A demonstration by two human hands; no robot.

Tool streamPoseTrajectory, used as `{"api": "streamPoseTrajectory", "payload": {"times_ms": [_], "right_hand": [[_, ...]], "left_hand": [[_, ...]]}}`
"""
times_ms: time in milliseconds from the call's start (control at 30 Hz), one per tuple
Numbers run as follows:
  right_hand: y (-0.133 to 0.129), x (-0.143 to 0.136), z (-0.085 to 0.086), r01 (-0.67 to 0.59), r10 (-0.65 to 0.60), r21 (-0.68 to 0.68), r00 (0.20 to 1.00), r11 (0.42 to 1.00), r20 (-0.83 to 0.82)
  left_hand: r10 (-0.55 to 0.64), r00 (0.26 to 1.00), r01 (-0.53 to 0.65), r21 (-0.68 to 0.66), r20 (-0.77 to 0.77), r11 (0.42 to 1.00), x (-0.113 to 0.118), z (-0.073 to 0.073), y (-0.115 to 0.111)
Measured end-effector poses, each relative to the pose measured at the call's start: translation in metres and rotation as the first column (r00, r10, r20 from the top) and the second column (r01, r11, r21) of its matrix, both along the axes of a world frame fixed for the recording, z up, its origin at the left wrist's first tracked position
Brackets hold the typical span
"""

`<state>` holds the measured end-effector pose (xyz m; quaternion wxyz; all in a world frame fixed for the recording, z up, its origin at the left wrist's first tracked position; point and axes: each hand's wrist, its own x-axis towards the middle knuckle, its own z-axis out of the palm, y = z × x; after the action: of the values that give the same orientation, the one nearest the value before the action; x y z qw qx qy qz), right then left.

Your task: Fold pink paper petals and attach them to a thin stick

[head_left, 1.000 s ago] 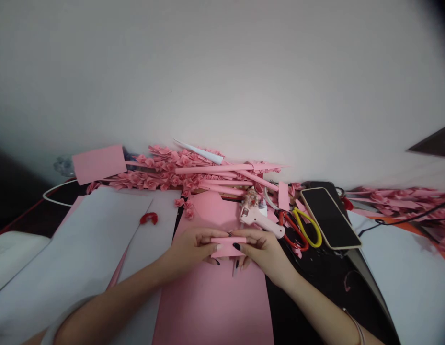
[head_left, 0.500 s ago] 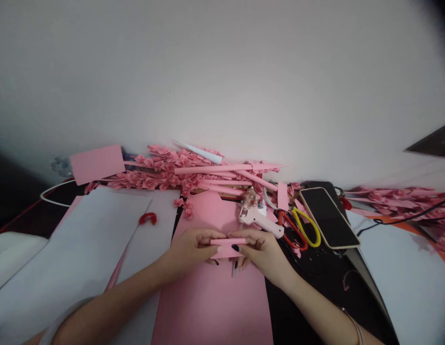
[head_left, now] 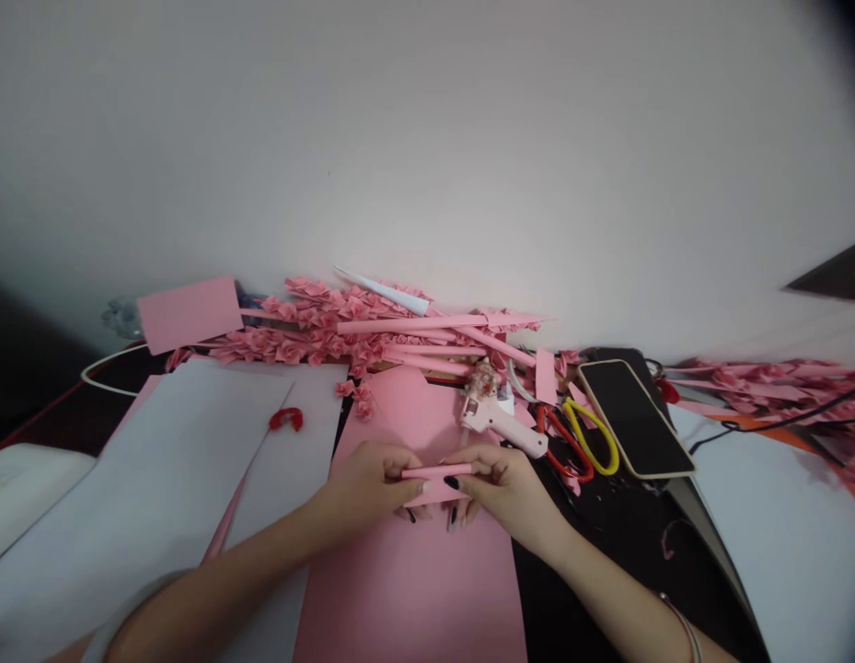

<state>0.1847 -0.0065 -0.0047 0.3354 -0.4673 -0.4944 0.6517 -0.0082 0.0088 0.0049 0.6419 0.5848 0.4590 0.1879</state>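
A small piece of pink paper (head_left: 437, 490), its far edge rolled into a narrow tube, is pinched between both hands. My left hand (head_left: 377, 483) grips its left end, thumb on the near face. At the right end my right hand (head_left: 502, 483) is closed on it, with a dark-nailed thumb pressing on top. Some fingertips show under the paper. Beneath lies a large sheet of pink paper (head_left: 406, 589). A pale pink glue gun (head_left: 500, 419) rests just beyond my right hand.
Red-handled scissors (head_left: 569, 447), yellow-handled scissors (head_left: 593, 437) and a phone (head_left: 634, 414) lie to the right. Pink paper flowers (head_left: 317, 322) and rolled paper stems (head_left: 413, 324) line the wall. White paper sheets (head_left: 165, 460) cover the left side, with a red clip-like piece (head_left: 285, 419) on them.
The far edge of the small pink paper looks rolled a little further toward me, leaving less flat paper in view. Both hands stay in nearly the same place.
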Motion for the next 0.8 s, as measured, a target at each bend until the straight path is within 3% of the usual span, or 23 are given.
{"api": "streamPoseTrajectory", "payload": {"times_ms": [167, 300, 433, 567, 700, 800], "right_hand": [[-0.002, 0.002, -0.001, -0.064, 0.062, 0.021, 0.996, 0.998, 0.068], [-0.004, 0.003, 0.003, -0.154, 0.130, 0.079, 0.959, 0.985, 0.251], [-0.007, 0.001, 0.011, -0.278, 0.182, 0.233, 0.915, 0.932, 0.360], [-0.009, 0.001, 0.012, -0.365, 0.264, 0.257, 0.897, 0.895, 0.354], [-0.010, 0.002, 0.010, -0.359, 0.239, 0.291, 0.896, 0.887, 0.374], [-0.010, 0.002, 0.009, -0.274, 0.151, 0.305, 0.915, 0.912, 0.373]], "left_hand": [[-0.037, 0.999, 0.037, -0.004, 0.012, 0.999, -0.002, -0.004, 0.000], [-0.107, 0.994, 0.107, 0.003, 0.021, 0.994, -0.002, -0.001, -0.001], [-0.180, 0.980, 0.183, -0.020, 0.085, 0.983, -0.001, -0.002, -0.005], [-0.213, 0.972, 0.219, -0.050, 0.102, 0.975, -0.001, -0.004, -0.009], [-0.231, 0.964, 0.241, -0.064, 0.131, 0.968, -0.001, -0.001, -0.010], [-0.222, 0.962, 0.237, -0.082, 0.157, 0.968, -0.002, 0.002, -0.007]]}}
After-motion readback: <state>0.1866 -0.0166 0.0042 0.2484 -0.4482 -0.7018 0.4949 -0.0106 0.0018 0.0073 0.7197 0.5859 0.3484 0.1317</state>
